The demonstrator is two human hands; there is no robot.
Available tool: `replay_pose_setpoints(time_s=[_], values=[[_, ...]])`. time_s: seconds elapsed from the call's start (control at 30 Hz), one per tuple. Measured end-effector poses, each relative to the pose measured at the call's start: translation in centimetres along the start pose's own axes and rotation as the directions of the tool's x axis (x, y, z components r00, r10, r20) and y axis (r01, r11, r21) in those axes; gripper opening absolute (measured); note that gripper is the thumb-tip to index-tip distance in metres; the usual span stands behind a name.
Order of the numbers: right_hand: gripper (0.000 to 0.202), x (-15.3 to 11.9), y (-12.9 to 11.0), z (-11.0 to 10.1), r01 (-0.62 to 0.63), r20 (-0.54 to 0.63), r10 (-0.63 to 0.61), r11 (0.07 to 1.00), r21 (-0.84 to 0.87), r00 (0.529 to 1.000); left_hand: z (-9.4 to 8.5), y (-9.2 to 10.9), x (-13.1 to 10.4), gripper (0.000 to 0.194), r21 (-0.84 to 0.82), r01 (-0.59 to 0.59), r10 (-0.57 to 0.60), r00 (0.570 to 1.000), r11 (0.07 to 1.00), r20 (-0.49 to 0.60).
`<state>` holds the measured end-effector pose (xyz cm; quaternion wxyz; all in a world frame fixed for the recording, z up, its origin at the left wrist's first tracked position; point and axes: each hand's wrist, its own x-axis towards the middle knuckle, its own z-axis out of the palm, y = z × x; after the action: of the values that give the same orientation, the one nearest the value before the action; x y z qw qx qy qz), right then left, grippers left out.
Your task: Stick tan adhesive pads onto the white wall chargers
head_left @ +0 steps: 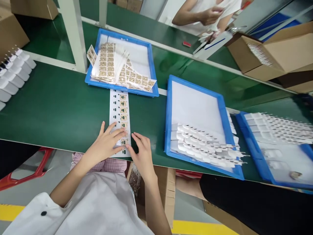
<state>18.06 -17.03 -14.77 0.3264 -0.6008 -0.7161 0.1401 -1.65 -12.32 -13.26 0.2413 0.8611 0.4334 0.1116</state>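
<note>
A white strip sheet (112,112) with dark printed marks and a column of tan labels (123,110) lies on the green table in front of me. My left hand (107,140) rests on the lower part of this sheet, fingers spread over the labels. Beside the sheet's right edge is my right hand (141,148), its thumb and forefinger apart near the lowest labels. I see nothing held in either hand. The sheet's top end meets a blue-rimmed tray (153,70) that holds a pile of tan label sheets (107,60).
A second blue tray (168,114) holds rows of white parts with thin pins (195,143). Another tray (254,143) stands farther right. More white parts (16,73) are at the left. Across the table a person's hand (211,15) works near an open carton (256,58).
</note>
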Motion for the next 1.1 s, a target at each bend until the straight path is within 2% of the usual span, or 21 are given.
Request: replay_pose_setpoints(time_s=[0.13,0.27,0.47,0.63,0.8,1.1], values=[[0.031,0.2,0.6,1.3,0.043,-0.003,-0.043,0.998,-0.052,0.999,0.4,-0.2,-0.1,0.046,0.019,-0.007,0.007,1.000,1.000,-0.022],[0.029,0.1,0.7,1.3,0.035,0.004,-0.035,0.998,-0.050,0.999,0.5,-0.3,-0.2,0.043,0.035,-0.010,0.012,0.999,0.999,-0.052],[0.039,-0.7,0.5,1.1,0.020,0.062,-0.015,0.997,-0.075,0.998,-0.3,-0.7,-0.6,0.045,0.038,-0.049,0.052,0.996,0.998,-0.069],[0.035,-1.2,0.6,1.2,0.002,0.070,0.002,0.998,-0.059,0.998,-0.6,-0.9,-0.8,0.044,0.083,-0.063,0.069,0.995,0.995,-0.073],[0.022,-0.6,0.3,0.9,-0.014,0.059,0.017,0.999,-0.043,0.998,-0.2,-0.8,-0.7,0.039,0.008,-0.075,0.075,0.996,0.997,-0.043],[0.013,0.3,-0.4,-0.6,0.129,0.094,-0.121,0.987,-0.091,0.988,-0.2,-0.5,-0.9,0.032,-0.043,-0.059,0.058,0.998,0.997,-0.038]])
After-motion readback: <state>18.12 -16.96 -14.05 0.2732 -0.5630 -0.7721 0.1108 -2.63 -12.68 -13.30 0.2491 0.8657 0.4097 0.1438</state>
